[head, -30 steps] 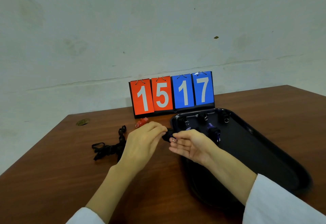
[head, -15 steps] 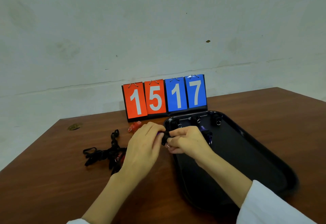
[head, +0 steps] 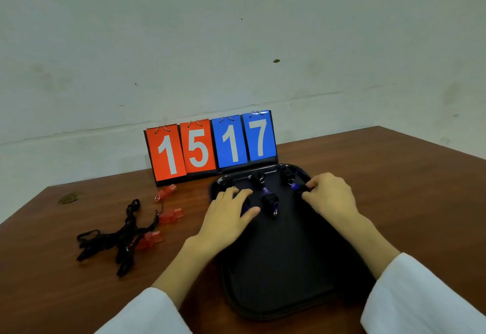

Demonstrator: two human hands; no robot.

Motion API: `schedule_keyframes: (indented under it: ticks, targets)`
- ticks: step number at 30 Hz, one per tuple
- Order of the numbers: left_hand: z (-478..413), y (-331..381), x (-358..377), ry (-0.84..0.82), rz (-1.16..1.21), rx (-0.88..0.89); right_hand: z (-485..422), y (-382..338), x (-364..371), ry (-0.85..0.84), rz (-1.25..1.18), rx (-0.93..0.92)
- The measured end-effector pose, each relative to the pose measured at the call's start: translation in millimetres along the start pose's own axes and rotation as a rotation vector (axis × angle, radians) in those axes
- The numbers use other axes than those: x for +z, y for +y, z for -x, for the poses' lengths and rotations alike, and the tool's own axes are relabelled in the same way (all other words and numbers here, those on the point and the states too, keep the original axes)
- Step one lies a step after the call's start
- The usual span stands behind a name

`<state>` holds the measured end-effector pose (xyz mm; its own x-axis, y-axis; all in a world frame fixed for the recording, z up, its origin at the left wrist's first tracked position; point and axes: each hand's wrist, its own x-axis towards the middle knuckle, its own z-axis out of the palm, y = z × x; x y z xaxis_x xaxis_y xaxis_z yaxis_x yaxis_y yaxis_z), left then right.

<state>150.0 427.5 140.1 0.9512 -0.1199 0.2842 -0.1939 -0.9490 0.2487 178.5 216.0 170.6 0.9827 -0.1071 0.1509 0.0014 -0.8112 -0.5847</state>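
Note:
A black tray (head: 289, 268) lies on the brown table in front of me. Several small black and blue whistles with metal rings sit at its far end, one in the middle (head: 271, 202). My left hand (head: 228, 215) is over the tray's far left part, with fingers and thumb curled round a blue whistle (head: 246, 206) that is mostly hidden under it. My right hand (head: 331, 197) is at the tray's far right and pinches a black and blue whistle (head: 298, 189) with its fingertips.
Left of the tray, three red whistles (head: 171, 215) lie on the table with a tangle of black lanyards (head: 118, 239). A flip scoreboard (head: 210, 147) reading 15 and 17 stands behind the tray against the wall. A table edge runs at the far right.
Earlier both hands held one small black piece together at the tray's left rim. They have since moved apart, the left to the tray's far left, the right to its far right.

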Motion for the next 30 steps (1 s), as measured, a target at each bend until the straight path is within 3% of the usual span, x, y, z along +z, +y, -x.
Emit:
schedule_keyframes:
  ticks: [12,17,22,26,30]
  targets:
    - [4.0,2.4,0.6,0.071,0.234,-0.011,6.5,-3.3,-5.9,0.007,0.320,-0.069]
    - [22.1,-23.4,-27.0,0.287,0.209,0.006,21.4,-11.5,-25.8,0.037,0.380,-0.078]
    - [69.3,-92.9,-52.7,0.406,0.058,-0.062,45.5,-65.8,-5.7,-0.033,0.143,-0.308]
    - [91.9,-118.2,-62.5,0.234,-0.010,-0.038,61.8,-123.8,42.7,-0.233,-0.025,-0.408]
    - [96.5,-125.0,-63.6,0.168,-0.124,-0.031,76.1,-157.9,84.8,-0.298,-0.130,-0.437]
